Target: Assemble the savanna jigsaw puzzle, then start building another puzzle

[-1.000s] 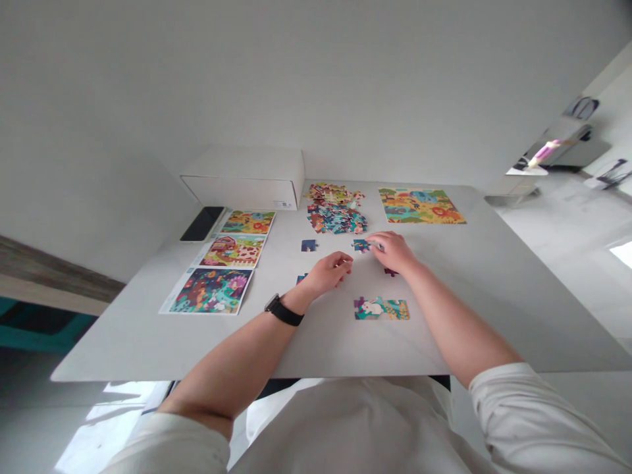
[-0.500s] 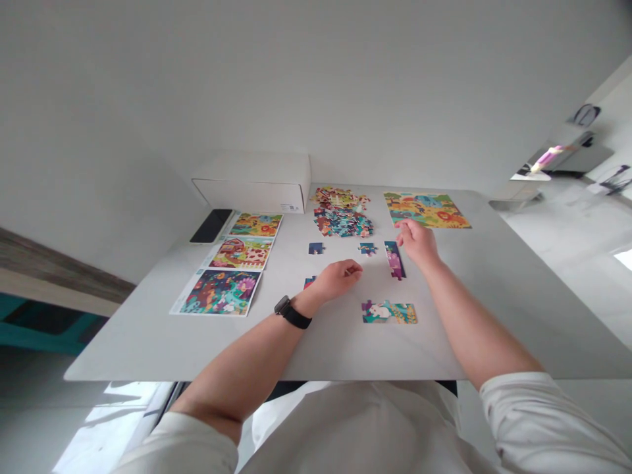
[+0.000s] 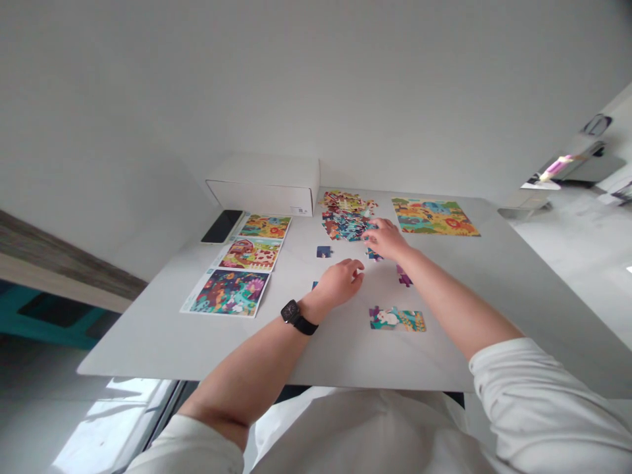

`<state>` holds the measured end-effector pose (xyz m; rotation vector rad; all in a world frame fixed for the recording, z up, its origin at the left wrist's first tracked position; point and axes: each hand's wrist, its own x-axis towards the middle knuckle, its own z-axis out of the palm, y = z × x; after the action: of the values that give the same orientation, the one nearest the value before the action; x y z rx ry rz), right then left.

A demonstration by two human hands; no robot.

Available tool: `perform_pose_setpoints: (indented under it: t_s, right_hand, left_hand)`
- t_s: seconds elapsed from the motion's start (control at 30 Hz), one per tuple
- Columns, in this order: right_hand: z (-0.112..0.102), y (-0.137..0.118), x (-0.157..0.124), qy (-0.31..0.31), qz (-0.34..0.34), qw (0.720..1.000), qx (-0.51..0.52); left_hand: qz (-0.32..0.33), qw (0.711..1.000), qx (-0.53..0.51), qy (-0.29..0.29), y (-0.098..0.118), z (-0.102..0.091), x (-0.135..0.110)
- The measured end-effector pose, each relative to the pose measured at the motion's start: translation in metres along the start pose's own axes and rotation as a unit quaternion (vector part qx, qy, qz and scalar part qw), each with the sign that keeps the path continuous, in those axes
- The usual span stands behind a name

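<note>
My right hand (image 3: 388,239) reaches over the near right edge of the jigsaw piece pile (image 3: 345,224), fingers apart, with nothing visible in them. Under it a blue puzzle piece (image 3: 374,255) is partly covered. My left hand (image 3: 340,283) hovers or rests above the table, fingers loosely curled with a gap to the thumb and no piece visible in them. It partly hides a small blue piece (image 3: 315,285). A dark blue piece (image 3: 324,251) lies beyond it. A purple joined section (image 3: 403,276) sits beside my right forearm, and a joined rabbit section (image 3: 396,319) lies closer to me.
On the left lies a sheet with three printed pictures (image 3: 232,293), with a black phone (image 3: 222,226) behind it. A white box (image 3: 264,191) stands at the back against the wall. The animal picture (image 3: 435,217) is at the back right of the white table (image 3: 162,342).
My right hand has moved left from above the purple section to the pile's edge, its fingers spreading. My left hand stays near its place. The view has shifted slightly.
</note>
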<state>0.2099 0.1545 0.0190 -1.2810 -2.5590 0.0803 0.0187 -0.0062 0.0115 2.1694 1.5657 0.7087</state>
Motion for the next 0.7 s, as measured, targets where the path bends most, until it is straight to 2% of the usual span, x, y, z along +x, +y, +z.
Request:
perform_pose_setpoints:
  t_s: [0.1, 0.23, 0.57, 0.7]
  right_hand:
    - [0.01, -0.013, 0.016, -0.034, -0.013, 0.999, -0.028]
    - [0.021, -0.017, 0.028, -0.055, -0.016, 0.997, -0.041]
    - [0.024, -0.008, 0.036, -0.02, -0.009, 0.997, -0.072]
    - [0.018, -0.005, 0.04, -0.006, -0.063, 0.994, -0.086]
  left_hand:
    - [-0.004, 1.0, 0.008, -0.003, 0.001, -0.001, -0.001]
    - [-0.014, 1.0, 0.011, -0.004, 0.002, -0.002, -0.002]
    - [-0.027, 0.999, 0.025, -0.024, 0.009, -0.002, -0.002]
    - [-0.032, 0.999, 0.031, -0.032, 0.009, -0.002, -0.003]
